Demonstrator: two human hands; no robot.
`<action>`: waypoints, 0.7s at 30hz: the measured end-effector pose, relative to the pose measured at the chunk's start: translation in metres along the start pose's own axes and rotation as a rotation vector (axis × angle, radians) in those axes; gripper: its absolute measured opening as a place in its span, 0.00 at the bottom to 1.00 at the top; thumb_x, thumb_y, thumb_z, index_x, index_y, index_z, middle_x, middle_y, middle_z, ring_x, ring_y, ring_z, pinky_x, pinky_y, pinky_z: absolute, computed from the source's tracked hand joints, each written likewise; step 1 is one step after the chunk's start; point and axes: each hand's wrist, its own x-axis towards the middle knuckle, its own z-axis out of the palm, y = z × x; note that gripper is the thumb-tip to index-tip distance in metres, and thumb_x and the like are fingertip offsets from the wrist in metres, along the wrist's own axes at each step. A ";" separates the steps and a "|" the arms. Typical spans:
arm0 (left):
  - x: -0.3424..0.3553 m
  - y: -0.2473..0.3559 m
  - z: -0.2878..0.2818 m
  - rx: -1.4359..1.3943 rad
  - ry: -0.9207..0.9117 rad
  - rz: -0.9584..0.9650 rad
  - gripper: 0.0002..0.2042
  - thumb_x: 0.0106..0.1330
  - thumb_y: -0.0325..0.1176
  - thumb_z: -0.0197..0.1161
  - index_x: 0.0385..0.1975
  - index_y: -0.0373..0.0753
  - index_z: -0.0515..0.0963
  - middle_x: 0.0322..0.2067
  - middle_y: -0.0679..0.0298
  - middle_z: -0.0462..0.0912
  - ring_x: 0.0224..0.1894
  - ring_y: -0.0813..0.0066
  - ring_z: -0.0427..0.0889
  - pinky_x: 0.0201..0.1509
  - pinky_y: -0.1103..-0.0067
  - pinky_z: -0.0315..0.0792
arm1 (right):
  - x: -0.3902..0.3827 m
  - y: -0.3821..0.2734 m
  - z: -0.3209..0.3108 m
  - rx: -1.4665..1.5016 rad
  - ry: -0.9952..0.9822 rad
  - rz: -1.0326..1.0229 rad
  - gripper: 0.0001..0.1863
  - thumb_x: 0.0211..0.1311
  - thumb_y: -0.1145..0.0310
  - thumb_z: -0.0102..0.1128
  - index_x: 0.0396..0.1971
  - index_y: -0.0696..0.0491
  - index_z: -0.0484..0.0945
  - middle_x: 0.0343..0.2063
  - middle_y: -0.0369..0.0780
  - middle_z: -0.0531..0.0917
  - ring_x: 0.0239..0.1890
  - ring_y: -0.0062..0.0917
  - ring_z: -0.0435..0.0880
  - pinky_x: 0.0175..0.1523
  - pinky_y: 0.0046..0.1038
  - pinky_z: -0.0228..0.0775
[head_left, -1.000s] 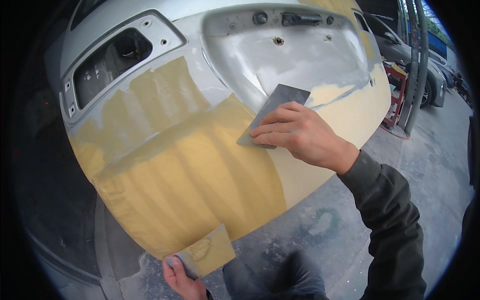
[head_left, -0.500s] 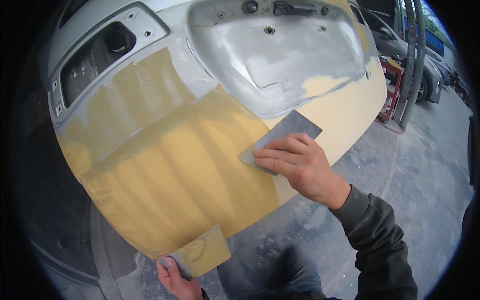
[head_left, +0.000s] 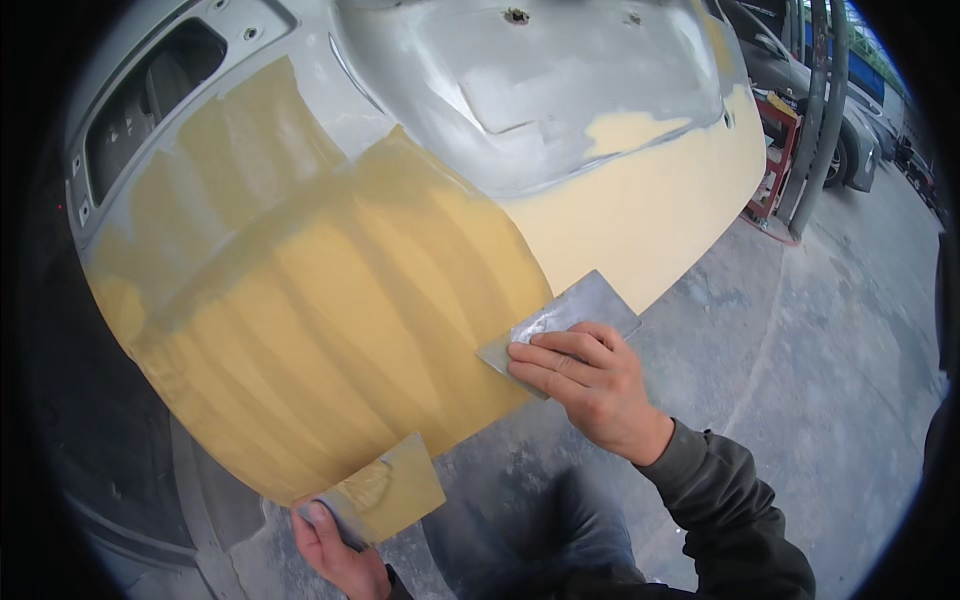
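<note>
My right hand (head_left: 595, 385) grips a flat grey metal spreader (head_left: 590, 305), fingers pressed on its face. The spreader lies against the lower edge of a car tailgate (head_left: 640, 220), where mustard-coloured filler meets a pale cream coat. Wide streaks of wet-looking filler (head_left: 330, 310) cover the panel's left part. Near the lower left corner my left hand (head_left: 340, 555) holds a second flat plate (head_left: 395, 495) by its edge, thumb on top. A lump of the same filler sits on that plate. The fingers beneath it are hidden.
The tailgate has a bare grey recess with holes (head_left: 516, 16) and a window-like opening (head_left: 155, 90) at the left. Beyond it on the right stand a red cart (head_left: 780, 160), grey posts (head_left: 815, 120) and a parked car (head_left: 860, 140). The concrete floor (head_left: 730, 330) is stained.
My right hand has drawn the spreader down to the panel's lower edge, over the filler's right side. The left hand with its plate has shifted slightly left in view. The whole view has tilted lower.
</note>
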 end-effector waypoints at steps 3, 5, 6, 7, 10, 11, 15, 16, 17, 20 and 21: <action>0.002 -0.002 -0.010 0.012 -0.062 0.006 0.15 0.85 0.40 0.55 0.54 0.32 0.76 0.49 0.63 0.82 0.52 0.76 0.80 0.60 0.75 0.74 | -0.014 -0.010 0.001 0.016 -0.019 0.048 0.18 0.58 0.74 0.69 0.50 0.50 0.88 0.55 0.30 0.89 0.55 0.25 0.85 0.58 0.34 0.76; -0.001 0.000 -0.008 0.016 -0.065 0.000 0.15 0.85 0.40 0.55 0.54 0.32 0.76 0.49 0.63 0.82 0.52 0.76 0.80 0.59 0.75 0.74 | -0.025 -0.015 0.005 0.025 -0.020 0.062 0.17 0.60 0.73 0.70 0.50 0.50 0.88 0.55 0.30 0.89 0.56 0.25 0.85 0.58 0.34 0.77; -0.003 0.001 -0.005 0.014 -0.047 -0.013 0.14 0.85 0.40 0.55 0.53 0.32 0.76 0.49 0.63 0.82 0.52 0.76 0.80 0.59 0.75 0.74 | -0.030 -0.017 0.006 0.029 -0.021 0.069 0.17 0.60 0.72 0.70 0.51 0.50 0.88 0.55 0.30 0.89 0.56 0.25 0.85 0.58 0.34 0.77; -0.004 0.003 -0.001 0.012 -0.031 -0.022 0.14 0.85 0.40 0.55 0.53 0.33 0.76 0.48 0.64 0.82 0.51 0.77 0.80 0.59 0.75 0.74 | -0.036 -0.019 0.009 0.030 -0.024 0.076 0.17 0.60 0.72 0.70 0.51 0.49 0.88 0.55 0.30 0.89 0.56 0.25 0.85 0.58 0.34 0.76; -0.009 0.008 0.010 0.060 0.023 -0.017 0.14 0.85 0.40 0.55 0.51 0.33 0.76 0.47 0.64 0.82 0.50 0.77 0.80 0.58 0.76 0.74 | -0.052 -0.025 0.015 0.038 -0.029 0.097 0.17 0.61 0.71 0.70 0.51 0.49 0.88 0.56 0.30 0.89 0.56 0.25 0.85 0.58 0.35 0.76; -0.010 0.010 0.010 0.070 0.022 -0.015 0.14 0.85 0.41 0.54 0.50 0.33 0.76 0.46 0.64 0.82 0.49 0.77 0.79 0.58 0.77 0.73 | -0.056 -0.027 0.017 0.043 -0.028 0.103 0.17 0.61 0.71 0.70 0.51 0.49 0.88 0.56 0.30 0.88 0.56 0.26 0.85 0.59 0.35 0.76; -0.014 0.017 0.001 0.110 -0.019 -0.001 0.14 0.85 0.39 0.52 0.49 0.33 0.76 0.45 0.62 0.81 0.50 0.76 0.78 0.60 0.75 0.71 | -0.068 -0.034 0.017 0.085 -0.038 0.126 0.19 0.60 0.72 0.69 0.52 0.50 0.87 0.57 0.31 0.88 0.57 0.26 0.85 0.59 0.36 0.76; -0.015 0.020 -0.003 0.121 -0.038 0.008 0.14 0.85 0.39 0.52 0.49 0.32 0.76 0.46 0.61 0.81 0.50 0.74 0.77 0.61 0.75 0.70 | -0.071 -0.035 0.017 0.086 -0.046 0.122 0.19 0.59 0.73 0.69 0.52 0.50 0.87 0.57 0.31 0.88 0.57 0.27 0.85 0.60 0.36 0.76; -0.017 0.022 -0.004 0.139 -0.040 0.019 0.14 0.85 0.39 0.52 0.49 0.32 0.76 0.45 0.62 0.81 0.50 0.75 0.77 0.61 0.75 0.70 | -0.074 -0.036 0.016 0.086 -0.054 0.118 0.20 0.58 0.73 0.68 0.53 0.50 0.87 0.57 0.32 0.88 0.57 0.27 0.85 0.60 0.36 0.75; -0.023 0.031 -0.001 0.161 -0.041 0.043 0.14 0.85 0.39 0.51 0.46 0.33 0.76 0.43 0.62 0.80 0.48 0.76 0.77 0.59 0.76 0.70 | -0.085 -0.034 0.014 0.109 -0.068 0.127 0.22 0.56 0.74 0.67 0.53 0.51 0.87 0.57 0.33 0.88 0.57 0.28 0.85 0.61 0.36 0.75; -0.025 0.035 0.003 0.152 -0.036 0.044 0.14 0.85 0.39 0.51 0.45 0.33 0.75 0.43 0.63 0.79 0.48 0.76 0.77 0.58 0.76 0.71 | -0.088 -0.033 0.011 0.118 -0.071 0.134 0.22 0.55 0.75 0.67 0.53 0.51 0.87 0.57 0.33 0.88 0.57 0.28 0.85 0.61 0.36 0.75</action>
